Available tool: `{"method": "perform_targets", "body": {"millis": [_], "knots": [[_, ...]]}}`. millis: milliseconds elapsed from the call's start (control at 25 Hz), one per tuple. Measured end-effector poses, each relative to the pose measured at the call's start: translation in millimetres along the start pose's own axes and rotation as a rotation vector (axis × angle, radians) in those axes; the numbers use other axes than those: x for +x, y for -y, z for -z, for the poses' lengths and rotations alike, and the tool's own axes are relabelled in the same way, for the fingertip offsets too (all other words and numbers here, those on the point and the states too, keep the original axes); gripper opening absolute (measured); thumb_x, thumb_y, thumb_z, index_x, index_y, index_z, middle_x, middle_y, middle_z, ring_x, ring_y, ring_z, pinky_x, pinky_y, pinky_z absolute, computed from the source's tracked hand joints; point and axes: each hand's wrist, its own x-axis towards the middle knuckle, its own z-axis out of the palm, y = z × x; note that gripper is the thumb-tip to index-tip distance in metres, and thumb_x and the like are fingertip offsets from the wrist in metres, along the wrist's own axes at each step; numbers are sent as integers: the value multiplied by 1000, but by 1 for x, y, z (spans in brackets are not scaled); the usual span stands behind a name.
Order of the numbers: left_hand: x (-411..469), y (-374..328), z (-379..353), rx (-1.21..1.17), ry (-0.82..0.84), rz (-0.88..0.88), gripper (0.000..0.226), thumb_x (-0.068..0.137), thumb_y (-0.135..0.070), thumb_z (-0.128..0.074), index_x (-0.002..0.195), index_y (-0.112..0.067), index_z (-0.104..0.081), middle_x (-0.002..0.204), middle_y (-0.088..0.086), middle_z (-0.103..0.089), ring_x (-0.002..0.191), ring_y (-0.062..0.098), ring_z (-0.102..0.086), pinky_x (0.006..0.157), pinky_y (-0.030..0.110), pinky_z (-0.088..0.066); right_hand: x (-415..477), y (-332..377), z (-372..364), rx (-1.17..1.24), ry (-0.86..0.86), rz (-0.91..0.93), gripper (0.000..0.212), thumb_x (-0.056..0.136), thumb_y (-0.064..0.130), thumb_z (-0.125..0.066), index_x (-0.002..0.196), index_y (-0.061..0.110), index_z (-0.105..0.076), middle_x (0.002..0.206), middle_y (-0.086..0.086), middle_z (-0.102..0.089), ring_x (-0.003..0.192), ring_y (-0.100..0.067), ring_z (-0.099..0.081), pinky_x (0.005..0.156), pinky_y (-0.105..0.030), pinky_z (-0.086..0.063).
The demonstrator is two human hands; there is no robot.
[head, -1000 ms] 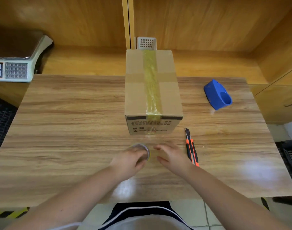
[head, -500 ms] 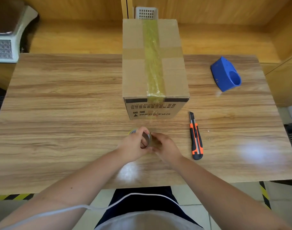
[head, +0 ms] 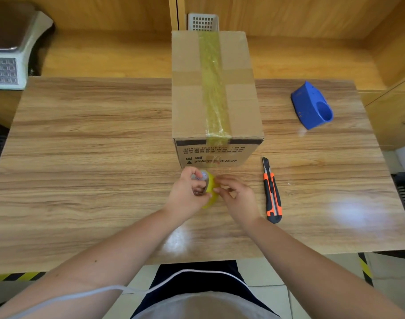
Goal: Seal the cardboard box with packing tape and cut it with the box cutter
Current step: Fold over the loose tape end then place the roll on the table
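Both hands meet on one roll of tape (head: 210,189): the left hand (head: 189,195) grips it with fingers hooked through the core, and the right hand (head: 237,196) pinches at its outer face, where the loose end is too small to make out. Just beyond stands one box (head: 214,93), taped along its top. One cutter (head: 272,191) lies right of the hands, on open table (head: 86,162).
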Motion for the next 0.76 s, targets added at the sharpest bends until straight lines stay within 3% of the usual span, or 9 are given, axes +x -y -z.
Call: {"method": "perform_targets", "body": {"millis": [80,160,280,400,560,640,680,760], "knots": [[-2,-6,2,-51,-17,14,45,70,-4,-77,98,-17,-44,78,1,-75,77,17,-70,69,22,-55,3,7,3,28,-50,-5,14,77,3,-73,89,9,-75,97,-5,-71,96,-9,-64,83,-19,-48],[-8,-17,4,-131,-15,6,46,69,-3,-78,93,-21,-44,81,5,-75,75,16,-70,68,21,-55,7,22,14,43,-51,42,10,77,4,-73,83,11,-75,91,-4,-71,92,-13,-64,83,-26,-50],[-22,-48,15,-308,2,-73,46,68,-3,-79,94,-24,-48,83,17,-73,69,19,-67,64,27,-53,13,67,44,-30,-3,214,8,77,5,-73,80,12,-75,86,-4,-69,87,-13,-63,81,-22,-49],[-29,-95,31,-394,66,-213,42,69,-12,-74,103,-28,-55,71,8,-69,64,18,-59,61,30,-48,32,130,80,-78,48,346,8,76,5,-74,76,13,-75,75,-2,-66,73,-6,-58,68,-15,-45],[-22,-171,65,-141,-78,-505,34,73,-35,-71,106,-31,-62,59,-11,-48,54,7,-42,54,21,-37,70,222,125,-126,145,443,18,77,10,-75,70,27,-71,67,4,-61,65,-7,-53,62,-19,-41],[-16,-207,86,33,-173,-652,34,71,-50,-68,101,-37,-62,75,-12,-51,68,2,-48,64,17,-39,85,261,141,-137,154,497,24,78,10,-74,67,31,-68,64,12,-59,63,-4,-52,62,-17,-39],[-14,-227,97,102,-185,-709,37,69,-54,-66,101,-36,-60,91,-11,-55,85,0,-52,74,18,-41,91,281,149,-137,148,533,22,78,10,-73,67,28,-69,63,15,-59,62,-2,-51,63,-16,-39],[-8,-262,111,110,-111,-737,50,66,-58,-68,105,-29,-58,116,-5,-57,112,6,-52,91,28,-44,101,313,160,-123,137,578,14,79,8,-72,70,19,-71,64,14,-59,61,0,-51,63,-15,-40]]}}
